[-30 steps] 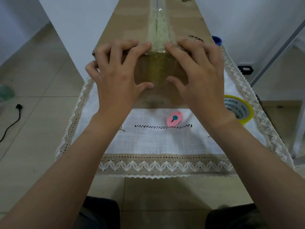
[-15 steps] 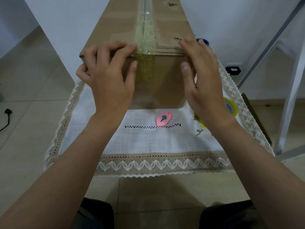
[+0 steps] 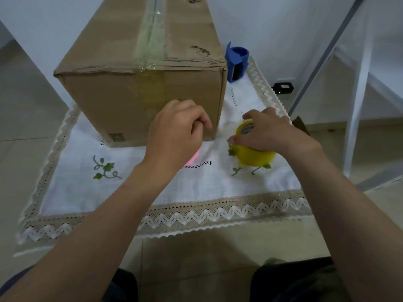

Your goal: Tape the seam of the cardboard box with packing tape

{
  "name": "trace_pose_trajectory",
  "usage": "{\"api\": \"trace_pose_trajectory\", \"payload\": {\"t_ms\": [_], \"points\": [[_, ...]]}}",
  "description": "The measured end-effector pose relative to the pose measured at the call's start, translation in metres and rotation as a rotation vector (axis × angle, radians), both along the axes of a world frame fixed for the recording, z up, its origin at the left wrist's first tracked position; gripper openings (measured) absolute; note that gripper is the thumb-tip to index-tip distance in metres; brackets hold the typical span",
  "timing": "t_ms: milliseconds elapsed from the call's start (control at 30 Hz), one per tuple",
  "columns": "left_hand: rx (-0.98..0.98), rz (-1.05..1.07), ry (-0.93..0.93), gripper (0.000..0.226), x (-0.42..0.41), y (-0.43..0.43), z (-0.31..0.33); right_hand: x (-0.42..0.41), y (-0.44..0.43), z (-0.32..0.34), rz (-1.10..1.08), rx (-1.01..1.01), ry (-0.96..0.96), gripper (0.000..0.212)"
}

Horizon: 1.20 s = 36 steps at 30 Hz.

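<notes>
A long cardboard box (image 3: 122,101) stands on the white lace-edged tablecloth (image 3: 196,186). Clear packing tape (image 3: 150,40) runs along its top seam and folds down over the near face. My right hand (image 3: 270,131) grips the yellow tape roll (image 3: 255,158) from above; the roll stands on the cloth just right of the box's near corner. My left hand (image 3: 176,131) hovers in front of the box's near face with its fingers curled and nothing seen in them. It covers most of a small pink cutter (image 3: 193,160) lying on the cloth.
A blue tape dispenser (image 3: 237,59) stands behind the box's right corner. A white metal frame (image 3: 357,105) rises at the right, and a black device (image 3: 283,87) sits on the floor beyond the table. My knees are below the table's front edge.
Both hands left the box's front top edge. The right dropped onto the yellow tape roll. The left came down in front of the box over the pink cutter, fingers curling.
</notes>
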<state>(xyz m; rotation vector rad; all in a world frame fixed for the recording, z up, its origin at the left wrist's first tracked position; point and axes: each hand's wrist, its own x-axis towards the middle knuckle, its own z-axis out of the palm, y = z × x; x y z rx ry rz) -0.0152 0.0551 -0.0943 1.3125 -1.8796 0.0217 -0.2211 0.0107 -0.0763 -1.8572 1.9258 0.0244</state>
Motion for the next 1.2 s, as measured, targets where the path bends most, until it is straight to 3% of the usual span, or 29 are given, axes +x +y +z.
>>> {"api": "trace_pose_trajectory", "payload": {"t_ms": [200, 400, 467, 633, 733, 867, 1067, 1200], "points": [[0.106, 0.036, 0.038, 0.033, -0.006, -0.004, 0.002, -0.001, 0.003, -0.003, 0.073, 0.022, 0.036, 0.095], [0.286, 0.038, 0.062, 0.038, -0.01, -0.005, 0.002, -0.004, -0.002, -0.005, 0.03, -0.125, -0.03, 0.086], [0.431, 0.006, 0.133, 0.038, -0.013, -0.005, 0.001, -0.004, -0.003, -0.001, -0.027, -0.204, -0.152, 0.082], [0.726, -0.126, 0.543, 0.018, -0.017, 0.0, 0.007, 0.004, 0.008, 0.014, -0.175, -0.368, -0.523, 0.064], [0.746, -0.223, 0.588, 0.024, -0.014, 0.009, 0.012, 0.013, 0.026, 0.018, -0.197, -0.403, -0.615, 0.055], [0.755, -0.276, 0.688, 0.011, -0.005, 0.029, 0.015, 0.03, 0.056, 0.012, -0.2, -0.23, -0.786, 0.04], [0.737, -0.157, 0.718, 0.012, 0.017, 0.061, 0.008, 0.049, 0.077, 0.0, -0.081, -0.297, -0.877, 0.014], [0.748, -0.106, 0.732, 0.008, 0.032, 0.076, 0.0, 0.05, 0.074, -0.005, -0.047, -0.256, -0.902, 0.017]]}}
